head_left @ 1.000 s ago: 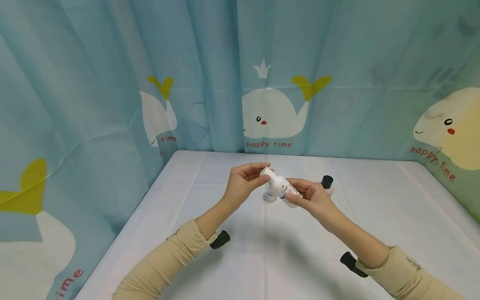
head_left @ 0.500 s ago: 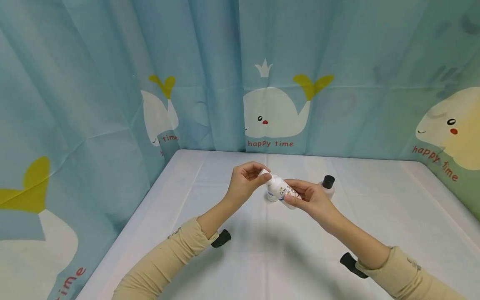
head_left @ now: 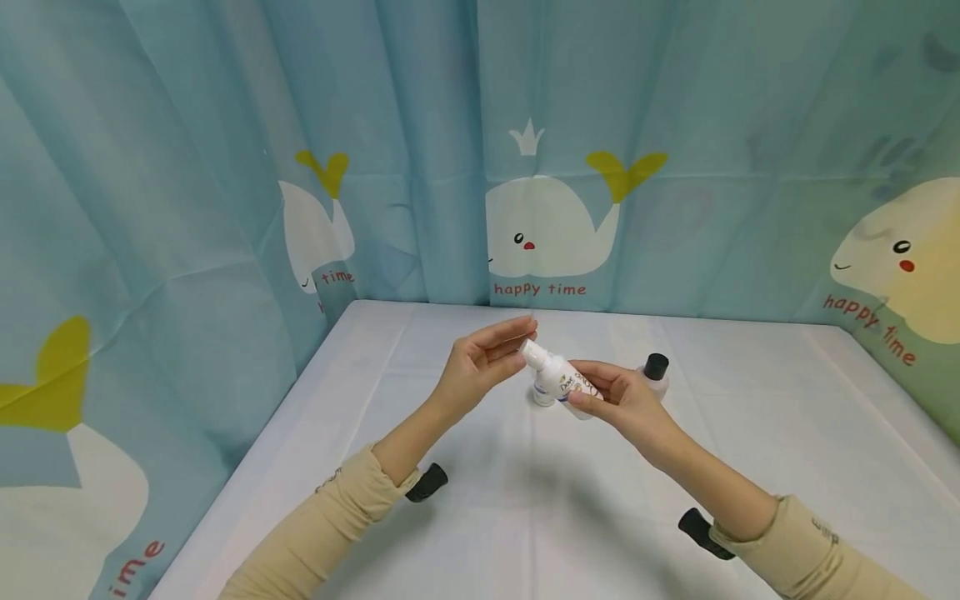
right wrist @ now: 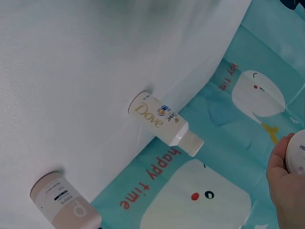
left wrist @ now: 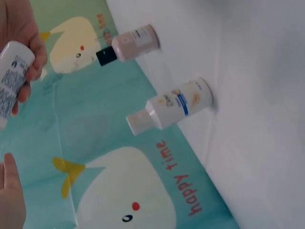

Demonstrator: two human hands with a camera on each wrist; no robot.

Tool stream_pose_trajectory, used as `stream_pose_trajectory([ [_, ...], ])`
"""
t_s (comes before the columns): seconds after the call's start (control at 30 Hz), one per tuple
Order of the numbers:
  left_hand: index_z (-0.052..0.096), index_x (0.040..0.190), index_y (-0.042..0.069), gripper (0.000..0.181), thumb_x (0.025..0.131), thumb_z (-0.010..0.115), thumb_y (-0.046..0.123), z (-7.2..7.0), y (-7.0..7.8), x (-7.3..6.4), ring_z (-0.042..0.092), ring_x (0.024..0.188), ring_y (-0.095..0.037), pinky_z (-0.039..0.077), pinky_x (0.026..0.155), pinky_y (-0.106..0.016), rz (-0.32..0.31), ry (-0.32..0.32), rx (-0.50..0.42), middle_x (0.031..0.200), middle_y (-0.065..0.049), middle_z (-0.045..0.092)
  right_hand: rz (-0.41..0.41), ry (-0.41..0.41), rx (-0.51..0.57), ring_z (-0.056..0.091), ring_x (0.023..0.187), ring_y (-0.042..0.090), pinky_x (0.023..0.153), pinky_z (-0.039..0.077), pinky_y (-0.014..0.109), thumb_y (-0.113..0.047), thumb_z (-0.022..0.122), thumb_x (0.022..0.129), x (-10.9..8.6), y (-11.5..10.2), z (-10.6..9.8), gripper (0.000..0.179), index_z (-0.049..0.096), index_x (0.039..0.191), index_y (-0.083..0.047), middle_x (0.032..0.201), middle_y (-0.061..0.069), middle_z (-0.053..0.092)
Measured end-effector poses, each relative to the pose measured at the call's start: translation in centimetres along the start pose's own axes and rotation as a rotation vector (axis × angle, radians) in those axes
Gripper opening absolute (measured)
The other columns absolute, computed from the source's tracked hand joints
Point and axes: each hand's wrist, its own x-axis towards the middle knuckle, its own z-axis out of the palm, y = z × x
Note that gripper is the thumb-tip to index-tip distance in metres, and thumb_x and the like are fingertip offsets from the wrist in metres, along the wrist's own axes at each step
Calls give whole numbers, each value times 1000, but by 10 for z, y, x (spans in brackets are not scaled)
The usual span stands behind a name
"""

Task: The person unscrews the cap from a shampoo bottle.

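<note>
Above the table, my right hand [head_left: 626, 404] grips a white Dove bottle [head_left: 568, 377] by its body, tilted so its white cap points up and left. My left hand [head_left: 476, 364] is at the cap end with its fingers extended and thumb tip close by the cap. The left wrist view shows a gap between the left fingers [left wrist: 12, 174] and the held bottle [left wrist: 15, 76]. In the right wrist view the bottle's round base [right wrist: 297, 152] faces the camera beside my right hand [right wrist: 290, 195].
A second white Dove bottle [left wrist: 178, 105] stands upright on the table [head_left: 750, 417], partly hidden behind the held one in the head view. To its right stands a pinkish bottle with a black cap [head_left: 656, 367]. A whale-print curtain [head_left: 420, 167] hangs behind the table.
My left fingers have let go of the cap and straightened, and the left hand has shifted slightly left. The right hand keeps its hold on the bottle almost unmoved.
</note>
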Motion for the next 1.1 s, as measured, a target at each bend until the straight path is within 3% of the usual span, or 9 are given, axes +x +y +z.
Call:
stream_pose_trajectory([
  [0.1, 46, 128, -16, 48, 86, 64, -2, -4, 1, -2, 54, 123, -24, 46, 100, -29, 21, -28, 41, 136, -31, 45, 3, 3, 6, 62, 93, 0, 81, 53, 17, -14, 64, 90, -1, 2, 1, 48, 49, 130, 9, 126, 26, 56],
  [0.17, 49, 126, -15, 44, 85, 63, -7, -5, 1, -4, 57, 120, -17, 47, 98, -28, 21, -46, 85, 135, -29, 47, 12, 0, 12, 62, 93, 0, 81, 53, 17, -14, 64, 90, -1, 3, 2, 48, 48, 130, 9, 126, 25, 57],
  [0.37, 56, 120, -12, 35, 86, 61, -8, -7, 3, -5, 63, 105, -3, 52, 93, -27, 10, -72, 162, 125, -29, 57, 35, -7, 21, 62, 93, 1, 81, 53, 17, -17, 64, 90, -1, 6, 5, 50, 48, 131, 8, 126, 25, 57],
  [0.5, 58, 118, -11, 33, 86, 63, -5, -6, 1, -4, 64, 95, 0, 55, 86, -25, -20, -46, 184, 120, -29, 60, 39, -6, 19, 62, 93, 1, 81, 52, 17, -16, 64, 90, -3, 6, 5, 49, 48, 131, 8, 127, 26, 56],
  [0.63, 59, 117, -12, 39, 86, 68, 10, -4, -2, -4, 64, 87, 0, 56, 80, -23, -40, 1, 185, 113, -30, 62, 37, -1, 22, 63, 92, 0, 80, 53, 18, -15, 64, 90, -4, 6, 5, 49, 48, 130, 8, 126, 26, 57],
  [0.73, 59, 113, -14, 56, 81, 71, 30, -2, -3, -4, 64, 81, -1, 57, 76, -22, -51, 29, 164, 105, -29, 63, 42, -4, 25, 63, 92, 1, 81, 53, 18, -17, 65, 89, -4, 6, 6, 50, 49, 130, 8, 125, 27, 57],
  [0.83, 60, 107, -15, 71, 73, 71, 47, -1, -5, -3, 64, 74, -2, 57, 72, -21, -59, 50, 141, 94, -19, 66, 41, -9, 25, 63, 92, 1, 81, 53, 18, -17, 65, 89, -3, 6, 6, 50, 49, 130, 8, 126, 27, 56],
  [0.97, 57, 97, -17, 80, 70, 69, 58, 0, -9, 1, 62, 67, -2, 55, 67, -18, -51, 64, 130, 81, 1, 63, 22, -10, 27, 63, 92, 1, 80, 53, 17, -15, 65, 90, -2, 7, 5, 49, 49, 129, 9, 125, 26, 57],
  [1.1, 56, 90, -17, 86, 69, 65, 66, 3, -12, 4, 61, 64, -2, 55, 66, -18, -69, 62, 141, 76, 6, 61, 11, -16, 33, 63, 92, 1, 80, 53, 17, -15, 65, 89, -2, 6, 4, 49, 49, 129, 9, 124, 24, 59],
])
